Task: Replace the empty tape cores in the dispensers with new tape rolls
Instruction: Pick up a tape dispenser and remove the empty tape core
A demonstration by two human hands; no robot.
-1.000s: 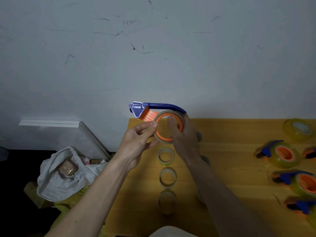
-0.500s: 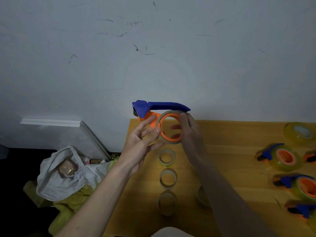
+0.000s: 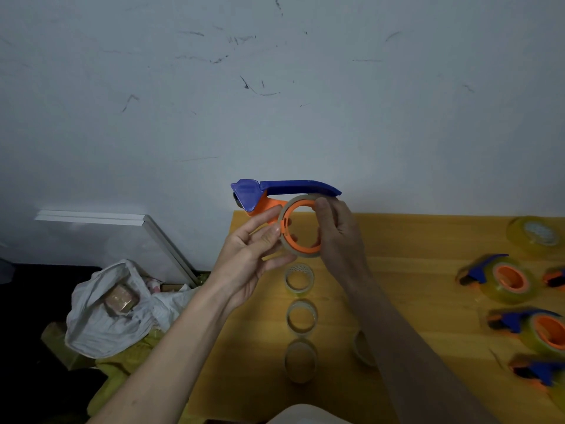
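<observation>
A: Where is the blue and orange plastic tape dispenser (image 3: 276, 194)?

B: Held up in the air above the far left corner of the yellow wooden desk (image 3: 428, 240), in front of the scuffed white wall (image 3: 275, 102). Its blue handle runs level across the top, the cutter end pointing away from the desk's right side

A: And the brown cardboard tape core (image 3: 301, 228)?

B: Sitting on the dispenser's orange hub, just under the blue handle

A: What are the hands doing?

B: The right hand (image 3: 339, 237) has its fingers (image 3: 321, 206) curled round the core's right rim, thumb on top. The left hand (image 3: 250, 255) is at the core's left rim; its fingers (image 3: 269, 237) lie fairly straight, tips touching the edge of the core and the orange body

A: What lies on the desk?

B: Below the dispenser, three empty clear-edged tape cores (image 3: 301, 319) stand in a column running toward the desk's near edge. A fourth core (image 3: 360, 347) shows partly behind the right forearm. Along the desk's right side lie loaded blue and orange dispensers (image 3: 504, 281) with yellowish tape, and a loose yellowish tape roll (image 3: 536, 234) sits at the far right corner

A: Off the desk?

B: To its left, a crumpled white plastic bag (image 3: 116, 313) on the floor and a white flat panel (image 3: 122, 228) leaning on the wall
</observation>
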